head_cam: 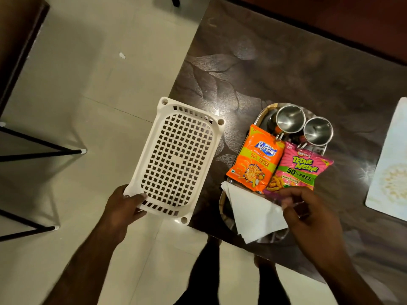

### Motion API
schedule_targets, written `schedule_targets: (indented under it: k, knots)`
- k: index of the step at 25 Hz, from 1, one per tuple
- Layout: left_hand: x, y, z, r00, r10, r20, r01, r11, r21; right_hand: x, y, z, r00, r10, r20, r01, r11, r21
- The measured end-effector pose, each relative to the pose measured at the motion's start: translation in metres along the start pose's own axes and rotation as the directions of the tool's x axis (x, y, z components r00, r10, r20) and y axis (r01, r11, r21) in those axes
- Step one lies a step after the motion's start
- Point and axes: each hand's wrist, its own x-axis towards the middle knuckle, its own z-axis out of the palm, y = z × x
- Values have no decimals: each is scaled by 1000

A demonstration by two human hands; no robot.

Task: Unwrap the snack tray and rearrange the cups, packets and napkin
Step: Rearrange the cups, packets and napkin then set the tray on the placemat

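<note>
Leftmost, two thin black furniture legs [41, 153] with white tips stand on a pale tiled floor [92, 84]. Next, the left hand [123, 208] grips the near corner of a white plastic basket [176, 157] with a grid of square holes, fingers curled over its rim. It is rectangular, and its long axis runs from the near left up to the far right, tilted slightly clockwise from straight ahead. Its far right corner overlaps the edge of a dark brown table [286, 73] with a leaf pattern.

Further right on the table sits an oval steel tray [222, 208], its long axis running near to far, leaning a little right. At its far end stand two steel cups [290, 118] upright and side by side, open mouths facing up. In the middle lie two snack packets, flat and touching: an orange packet [256, 159] on the left and a pink packet [301, 168] on the right, both with printed tops pointing away. At the near end a white folded napkin [253, 214] lies partly under the packets, one corner pointing toward the viewer.

The right hand [308, 214] hovers over the tray's near right side, fingers pinched together on what looks like thin clear wrap; the blur makes this uncertain. Far right, a pale placemat [389, 172] lies on the table
</note>
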Motion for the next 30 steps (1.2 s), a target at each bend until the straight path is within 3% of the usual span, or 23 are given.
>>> schedule_targets:
  k: [2, 3, 5, 7, 8, 9, 10, 11, 12, 13, 15, 17, 20, 24, 30]
  knots:
    - [-3, 3, 0, 979, 107, -174, -86, 988, 124, 8, 4, -15, 994, 50, -94, -45, 998, 51]
    - [-9, 9, -1, 921, 245, -302, -167, 951, 261, 13, 6, -25, 986, 78, -147, -66, 994, 88]
    - [-42, 20, 0, 706, 565, -427, -384, 812, 439, 27, 9, -47, 962, 123, -244, -90, 986, 141]
    - [-94, 17, 19, 605, 708, -363, -549, 702, 454, 51, 9, -68, 945, 135, -298, -93, 984, 150]
    - [-117, 8, 35, 628, 729, -273, -586, 674, 450, 67, 6, -78, 944, 124, -305, -84, 986, 143]
    - [-135, -8, 53, 706, 686, -177, -580, 703, 412, 86, -1, -87, 949, 99, -299, -57, 988, 146]
    - [-147, -23, 72, 830, 551, -90, -502, 807, 312, 107, -11, -94, 954, 73, -289, -27, 987, 160]
    - [-152, -35, 89, 940, 341, -11, -332, 922, 200, 129, -23, -98, 962, 45, -270, 4, 984, 178]
    - [-150, -47, 106, 994, 74, 75, -82, 990, 113, 152, -35, -100, 971, 28, -238, 14, 985, 173]
    - [-146, -56, 121, 973, -159, 167, 149, 986, 70, 175, -46, -99, 981, 16, -192, 10, 991, 136]
    - [-137, -62, 144, 889, -377, 259, 402, 914, -49, 213, -62, -86, 999, 10, -36, -8, 999, 51]
    - [-132, -63, 162, 873, -405, 271, 456, 875, -162, 237, -71, -67, 989, 1, 146, 7, 999, -54]
    - [-130, -56, 183, 875, -393, 284, 465, 844, -267, 251, -75, -52, 964, 4, 264, 52, 977, -206]
    - [-138, -49, 196, 919, -299, 259, 378, 854, -357, 249, -73, -49, 930, -13, 368, 54, 993, -103]
    - [-148, -58, 214, 948, -231, 218, 313, 793, -523, 240, -55, -51, 951, -5, 310, 40, 994, -104]
